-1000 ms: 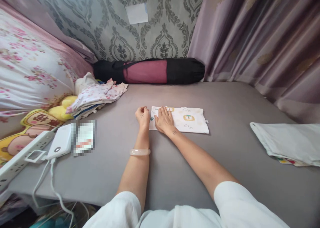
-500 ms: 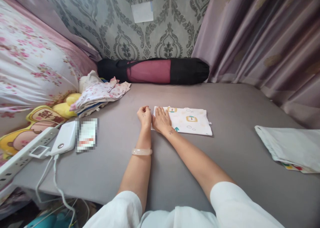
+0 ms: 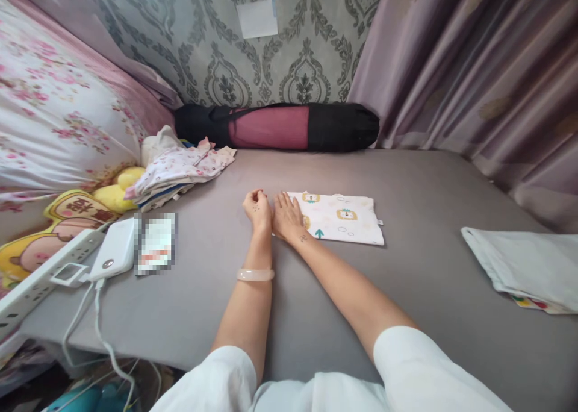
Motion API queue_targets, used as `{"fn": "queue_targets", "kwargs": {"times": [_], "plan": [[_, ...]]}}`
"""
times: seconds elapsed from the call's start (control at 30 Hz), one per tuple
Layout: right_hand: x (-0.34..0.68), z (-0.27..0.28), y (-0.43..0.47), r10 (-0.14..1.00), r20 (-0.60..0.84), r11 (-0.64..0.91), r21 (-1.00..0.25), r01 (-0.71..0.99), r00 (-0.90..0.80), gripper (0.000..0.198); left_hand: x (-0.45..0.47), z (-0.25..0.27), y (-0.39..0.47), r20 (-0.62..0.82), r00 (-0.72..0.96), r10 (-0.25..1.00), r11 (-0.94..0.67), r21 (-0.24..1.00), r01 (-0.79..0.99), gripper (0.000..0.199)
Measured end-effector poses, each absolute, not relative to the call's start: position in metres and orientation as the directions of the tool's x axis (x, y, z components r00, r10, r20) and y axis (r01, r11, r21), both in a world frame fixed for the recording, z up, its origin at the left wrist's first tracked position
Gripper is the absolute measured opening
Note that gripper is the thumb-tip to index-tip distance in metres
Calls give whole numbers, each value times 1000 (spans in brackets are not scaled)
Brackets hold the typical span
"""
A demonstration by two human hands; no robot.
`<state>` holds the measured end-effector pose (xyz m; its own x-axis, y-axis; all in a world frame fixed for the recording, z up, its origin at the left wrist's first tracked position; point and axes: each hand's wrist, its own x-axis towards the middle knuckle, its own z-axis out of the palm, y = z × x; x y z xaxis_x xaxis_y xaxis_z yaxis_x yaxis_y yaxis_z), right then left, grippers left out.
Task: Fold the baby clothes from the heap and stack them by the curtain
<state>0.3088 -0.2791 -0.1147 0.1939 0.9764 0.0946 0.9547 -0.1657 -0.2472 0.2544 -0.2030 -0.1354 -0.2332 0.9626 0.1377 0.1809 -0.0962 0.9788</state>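
Note:
A folded white cloth (image 3: 327, 218) with yellow lion faces and a green arrow lies flat on the grey bedsheet. My right hand (image 3: 288, 216) rests open on its left end, fingers stretched out and palm down, hiding that edge. Just left of the cloth is my left hand (image 3: 256, 208), its fingers curled closed, with nothing showing in them. The two hands are side by side, almost touching.
Folded clothes (image 3: 180, 171) are piled at the back left, near a yellow plush cushion (image 3: 76, 210). A power strip (image 3: 54, 273) and white power bank (image 3: 115, 249) with cables lie left. A rolled bag (image 3: 271, 127) lines the wall; pale folded fabric (image 3: 528, 267) is at right.
My right hand has slid slightly left along the cloth, uncovering more of its print. My left hand has shifted a little left too, still curled. The cloth stays in place.

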Motion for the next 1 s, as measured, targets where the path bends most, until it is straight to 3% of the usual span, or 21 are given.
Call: {"fn": "queue_targets", "kwargs": {"times": [0.27, 0.43, 0.6, 0.8, 1.0], "plan": [[323, -113, -287, 951, 194, -175, -308, 935, 242, 54, 260, -132, -206, 195, -114, 974, -167, 961, 220, 25], [353, -115, -308, 925, 188, -277, -265, 923, 332, 55, 280, -133, -225, 317, 220, 923, -373, 878, 301, 33], [368, -123, -320, 931, 109, -314, -244, 917, 348, 55, 296, -144, -237, 313, 496, 810, -537, 735, 413, 48], [373, -127, -319, 925, 138, -302, -295, 907, 353, 54, 292, -151, -231, 315, 530, 787, -574, 689, 442, 54], [393, -128, -335, 853, 249, -398, -258, 880, 459, 55, 294, -154, -236, 374, 566, 735, -656, 606, 450, 42]]}}
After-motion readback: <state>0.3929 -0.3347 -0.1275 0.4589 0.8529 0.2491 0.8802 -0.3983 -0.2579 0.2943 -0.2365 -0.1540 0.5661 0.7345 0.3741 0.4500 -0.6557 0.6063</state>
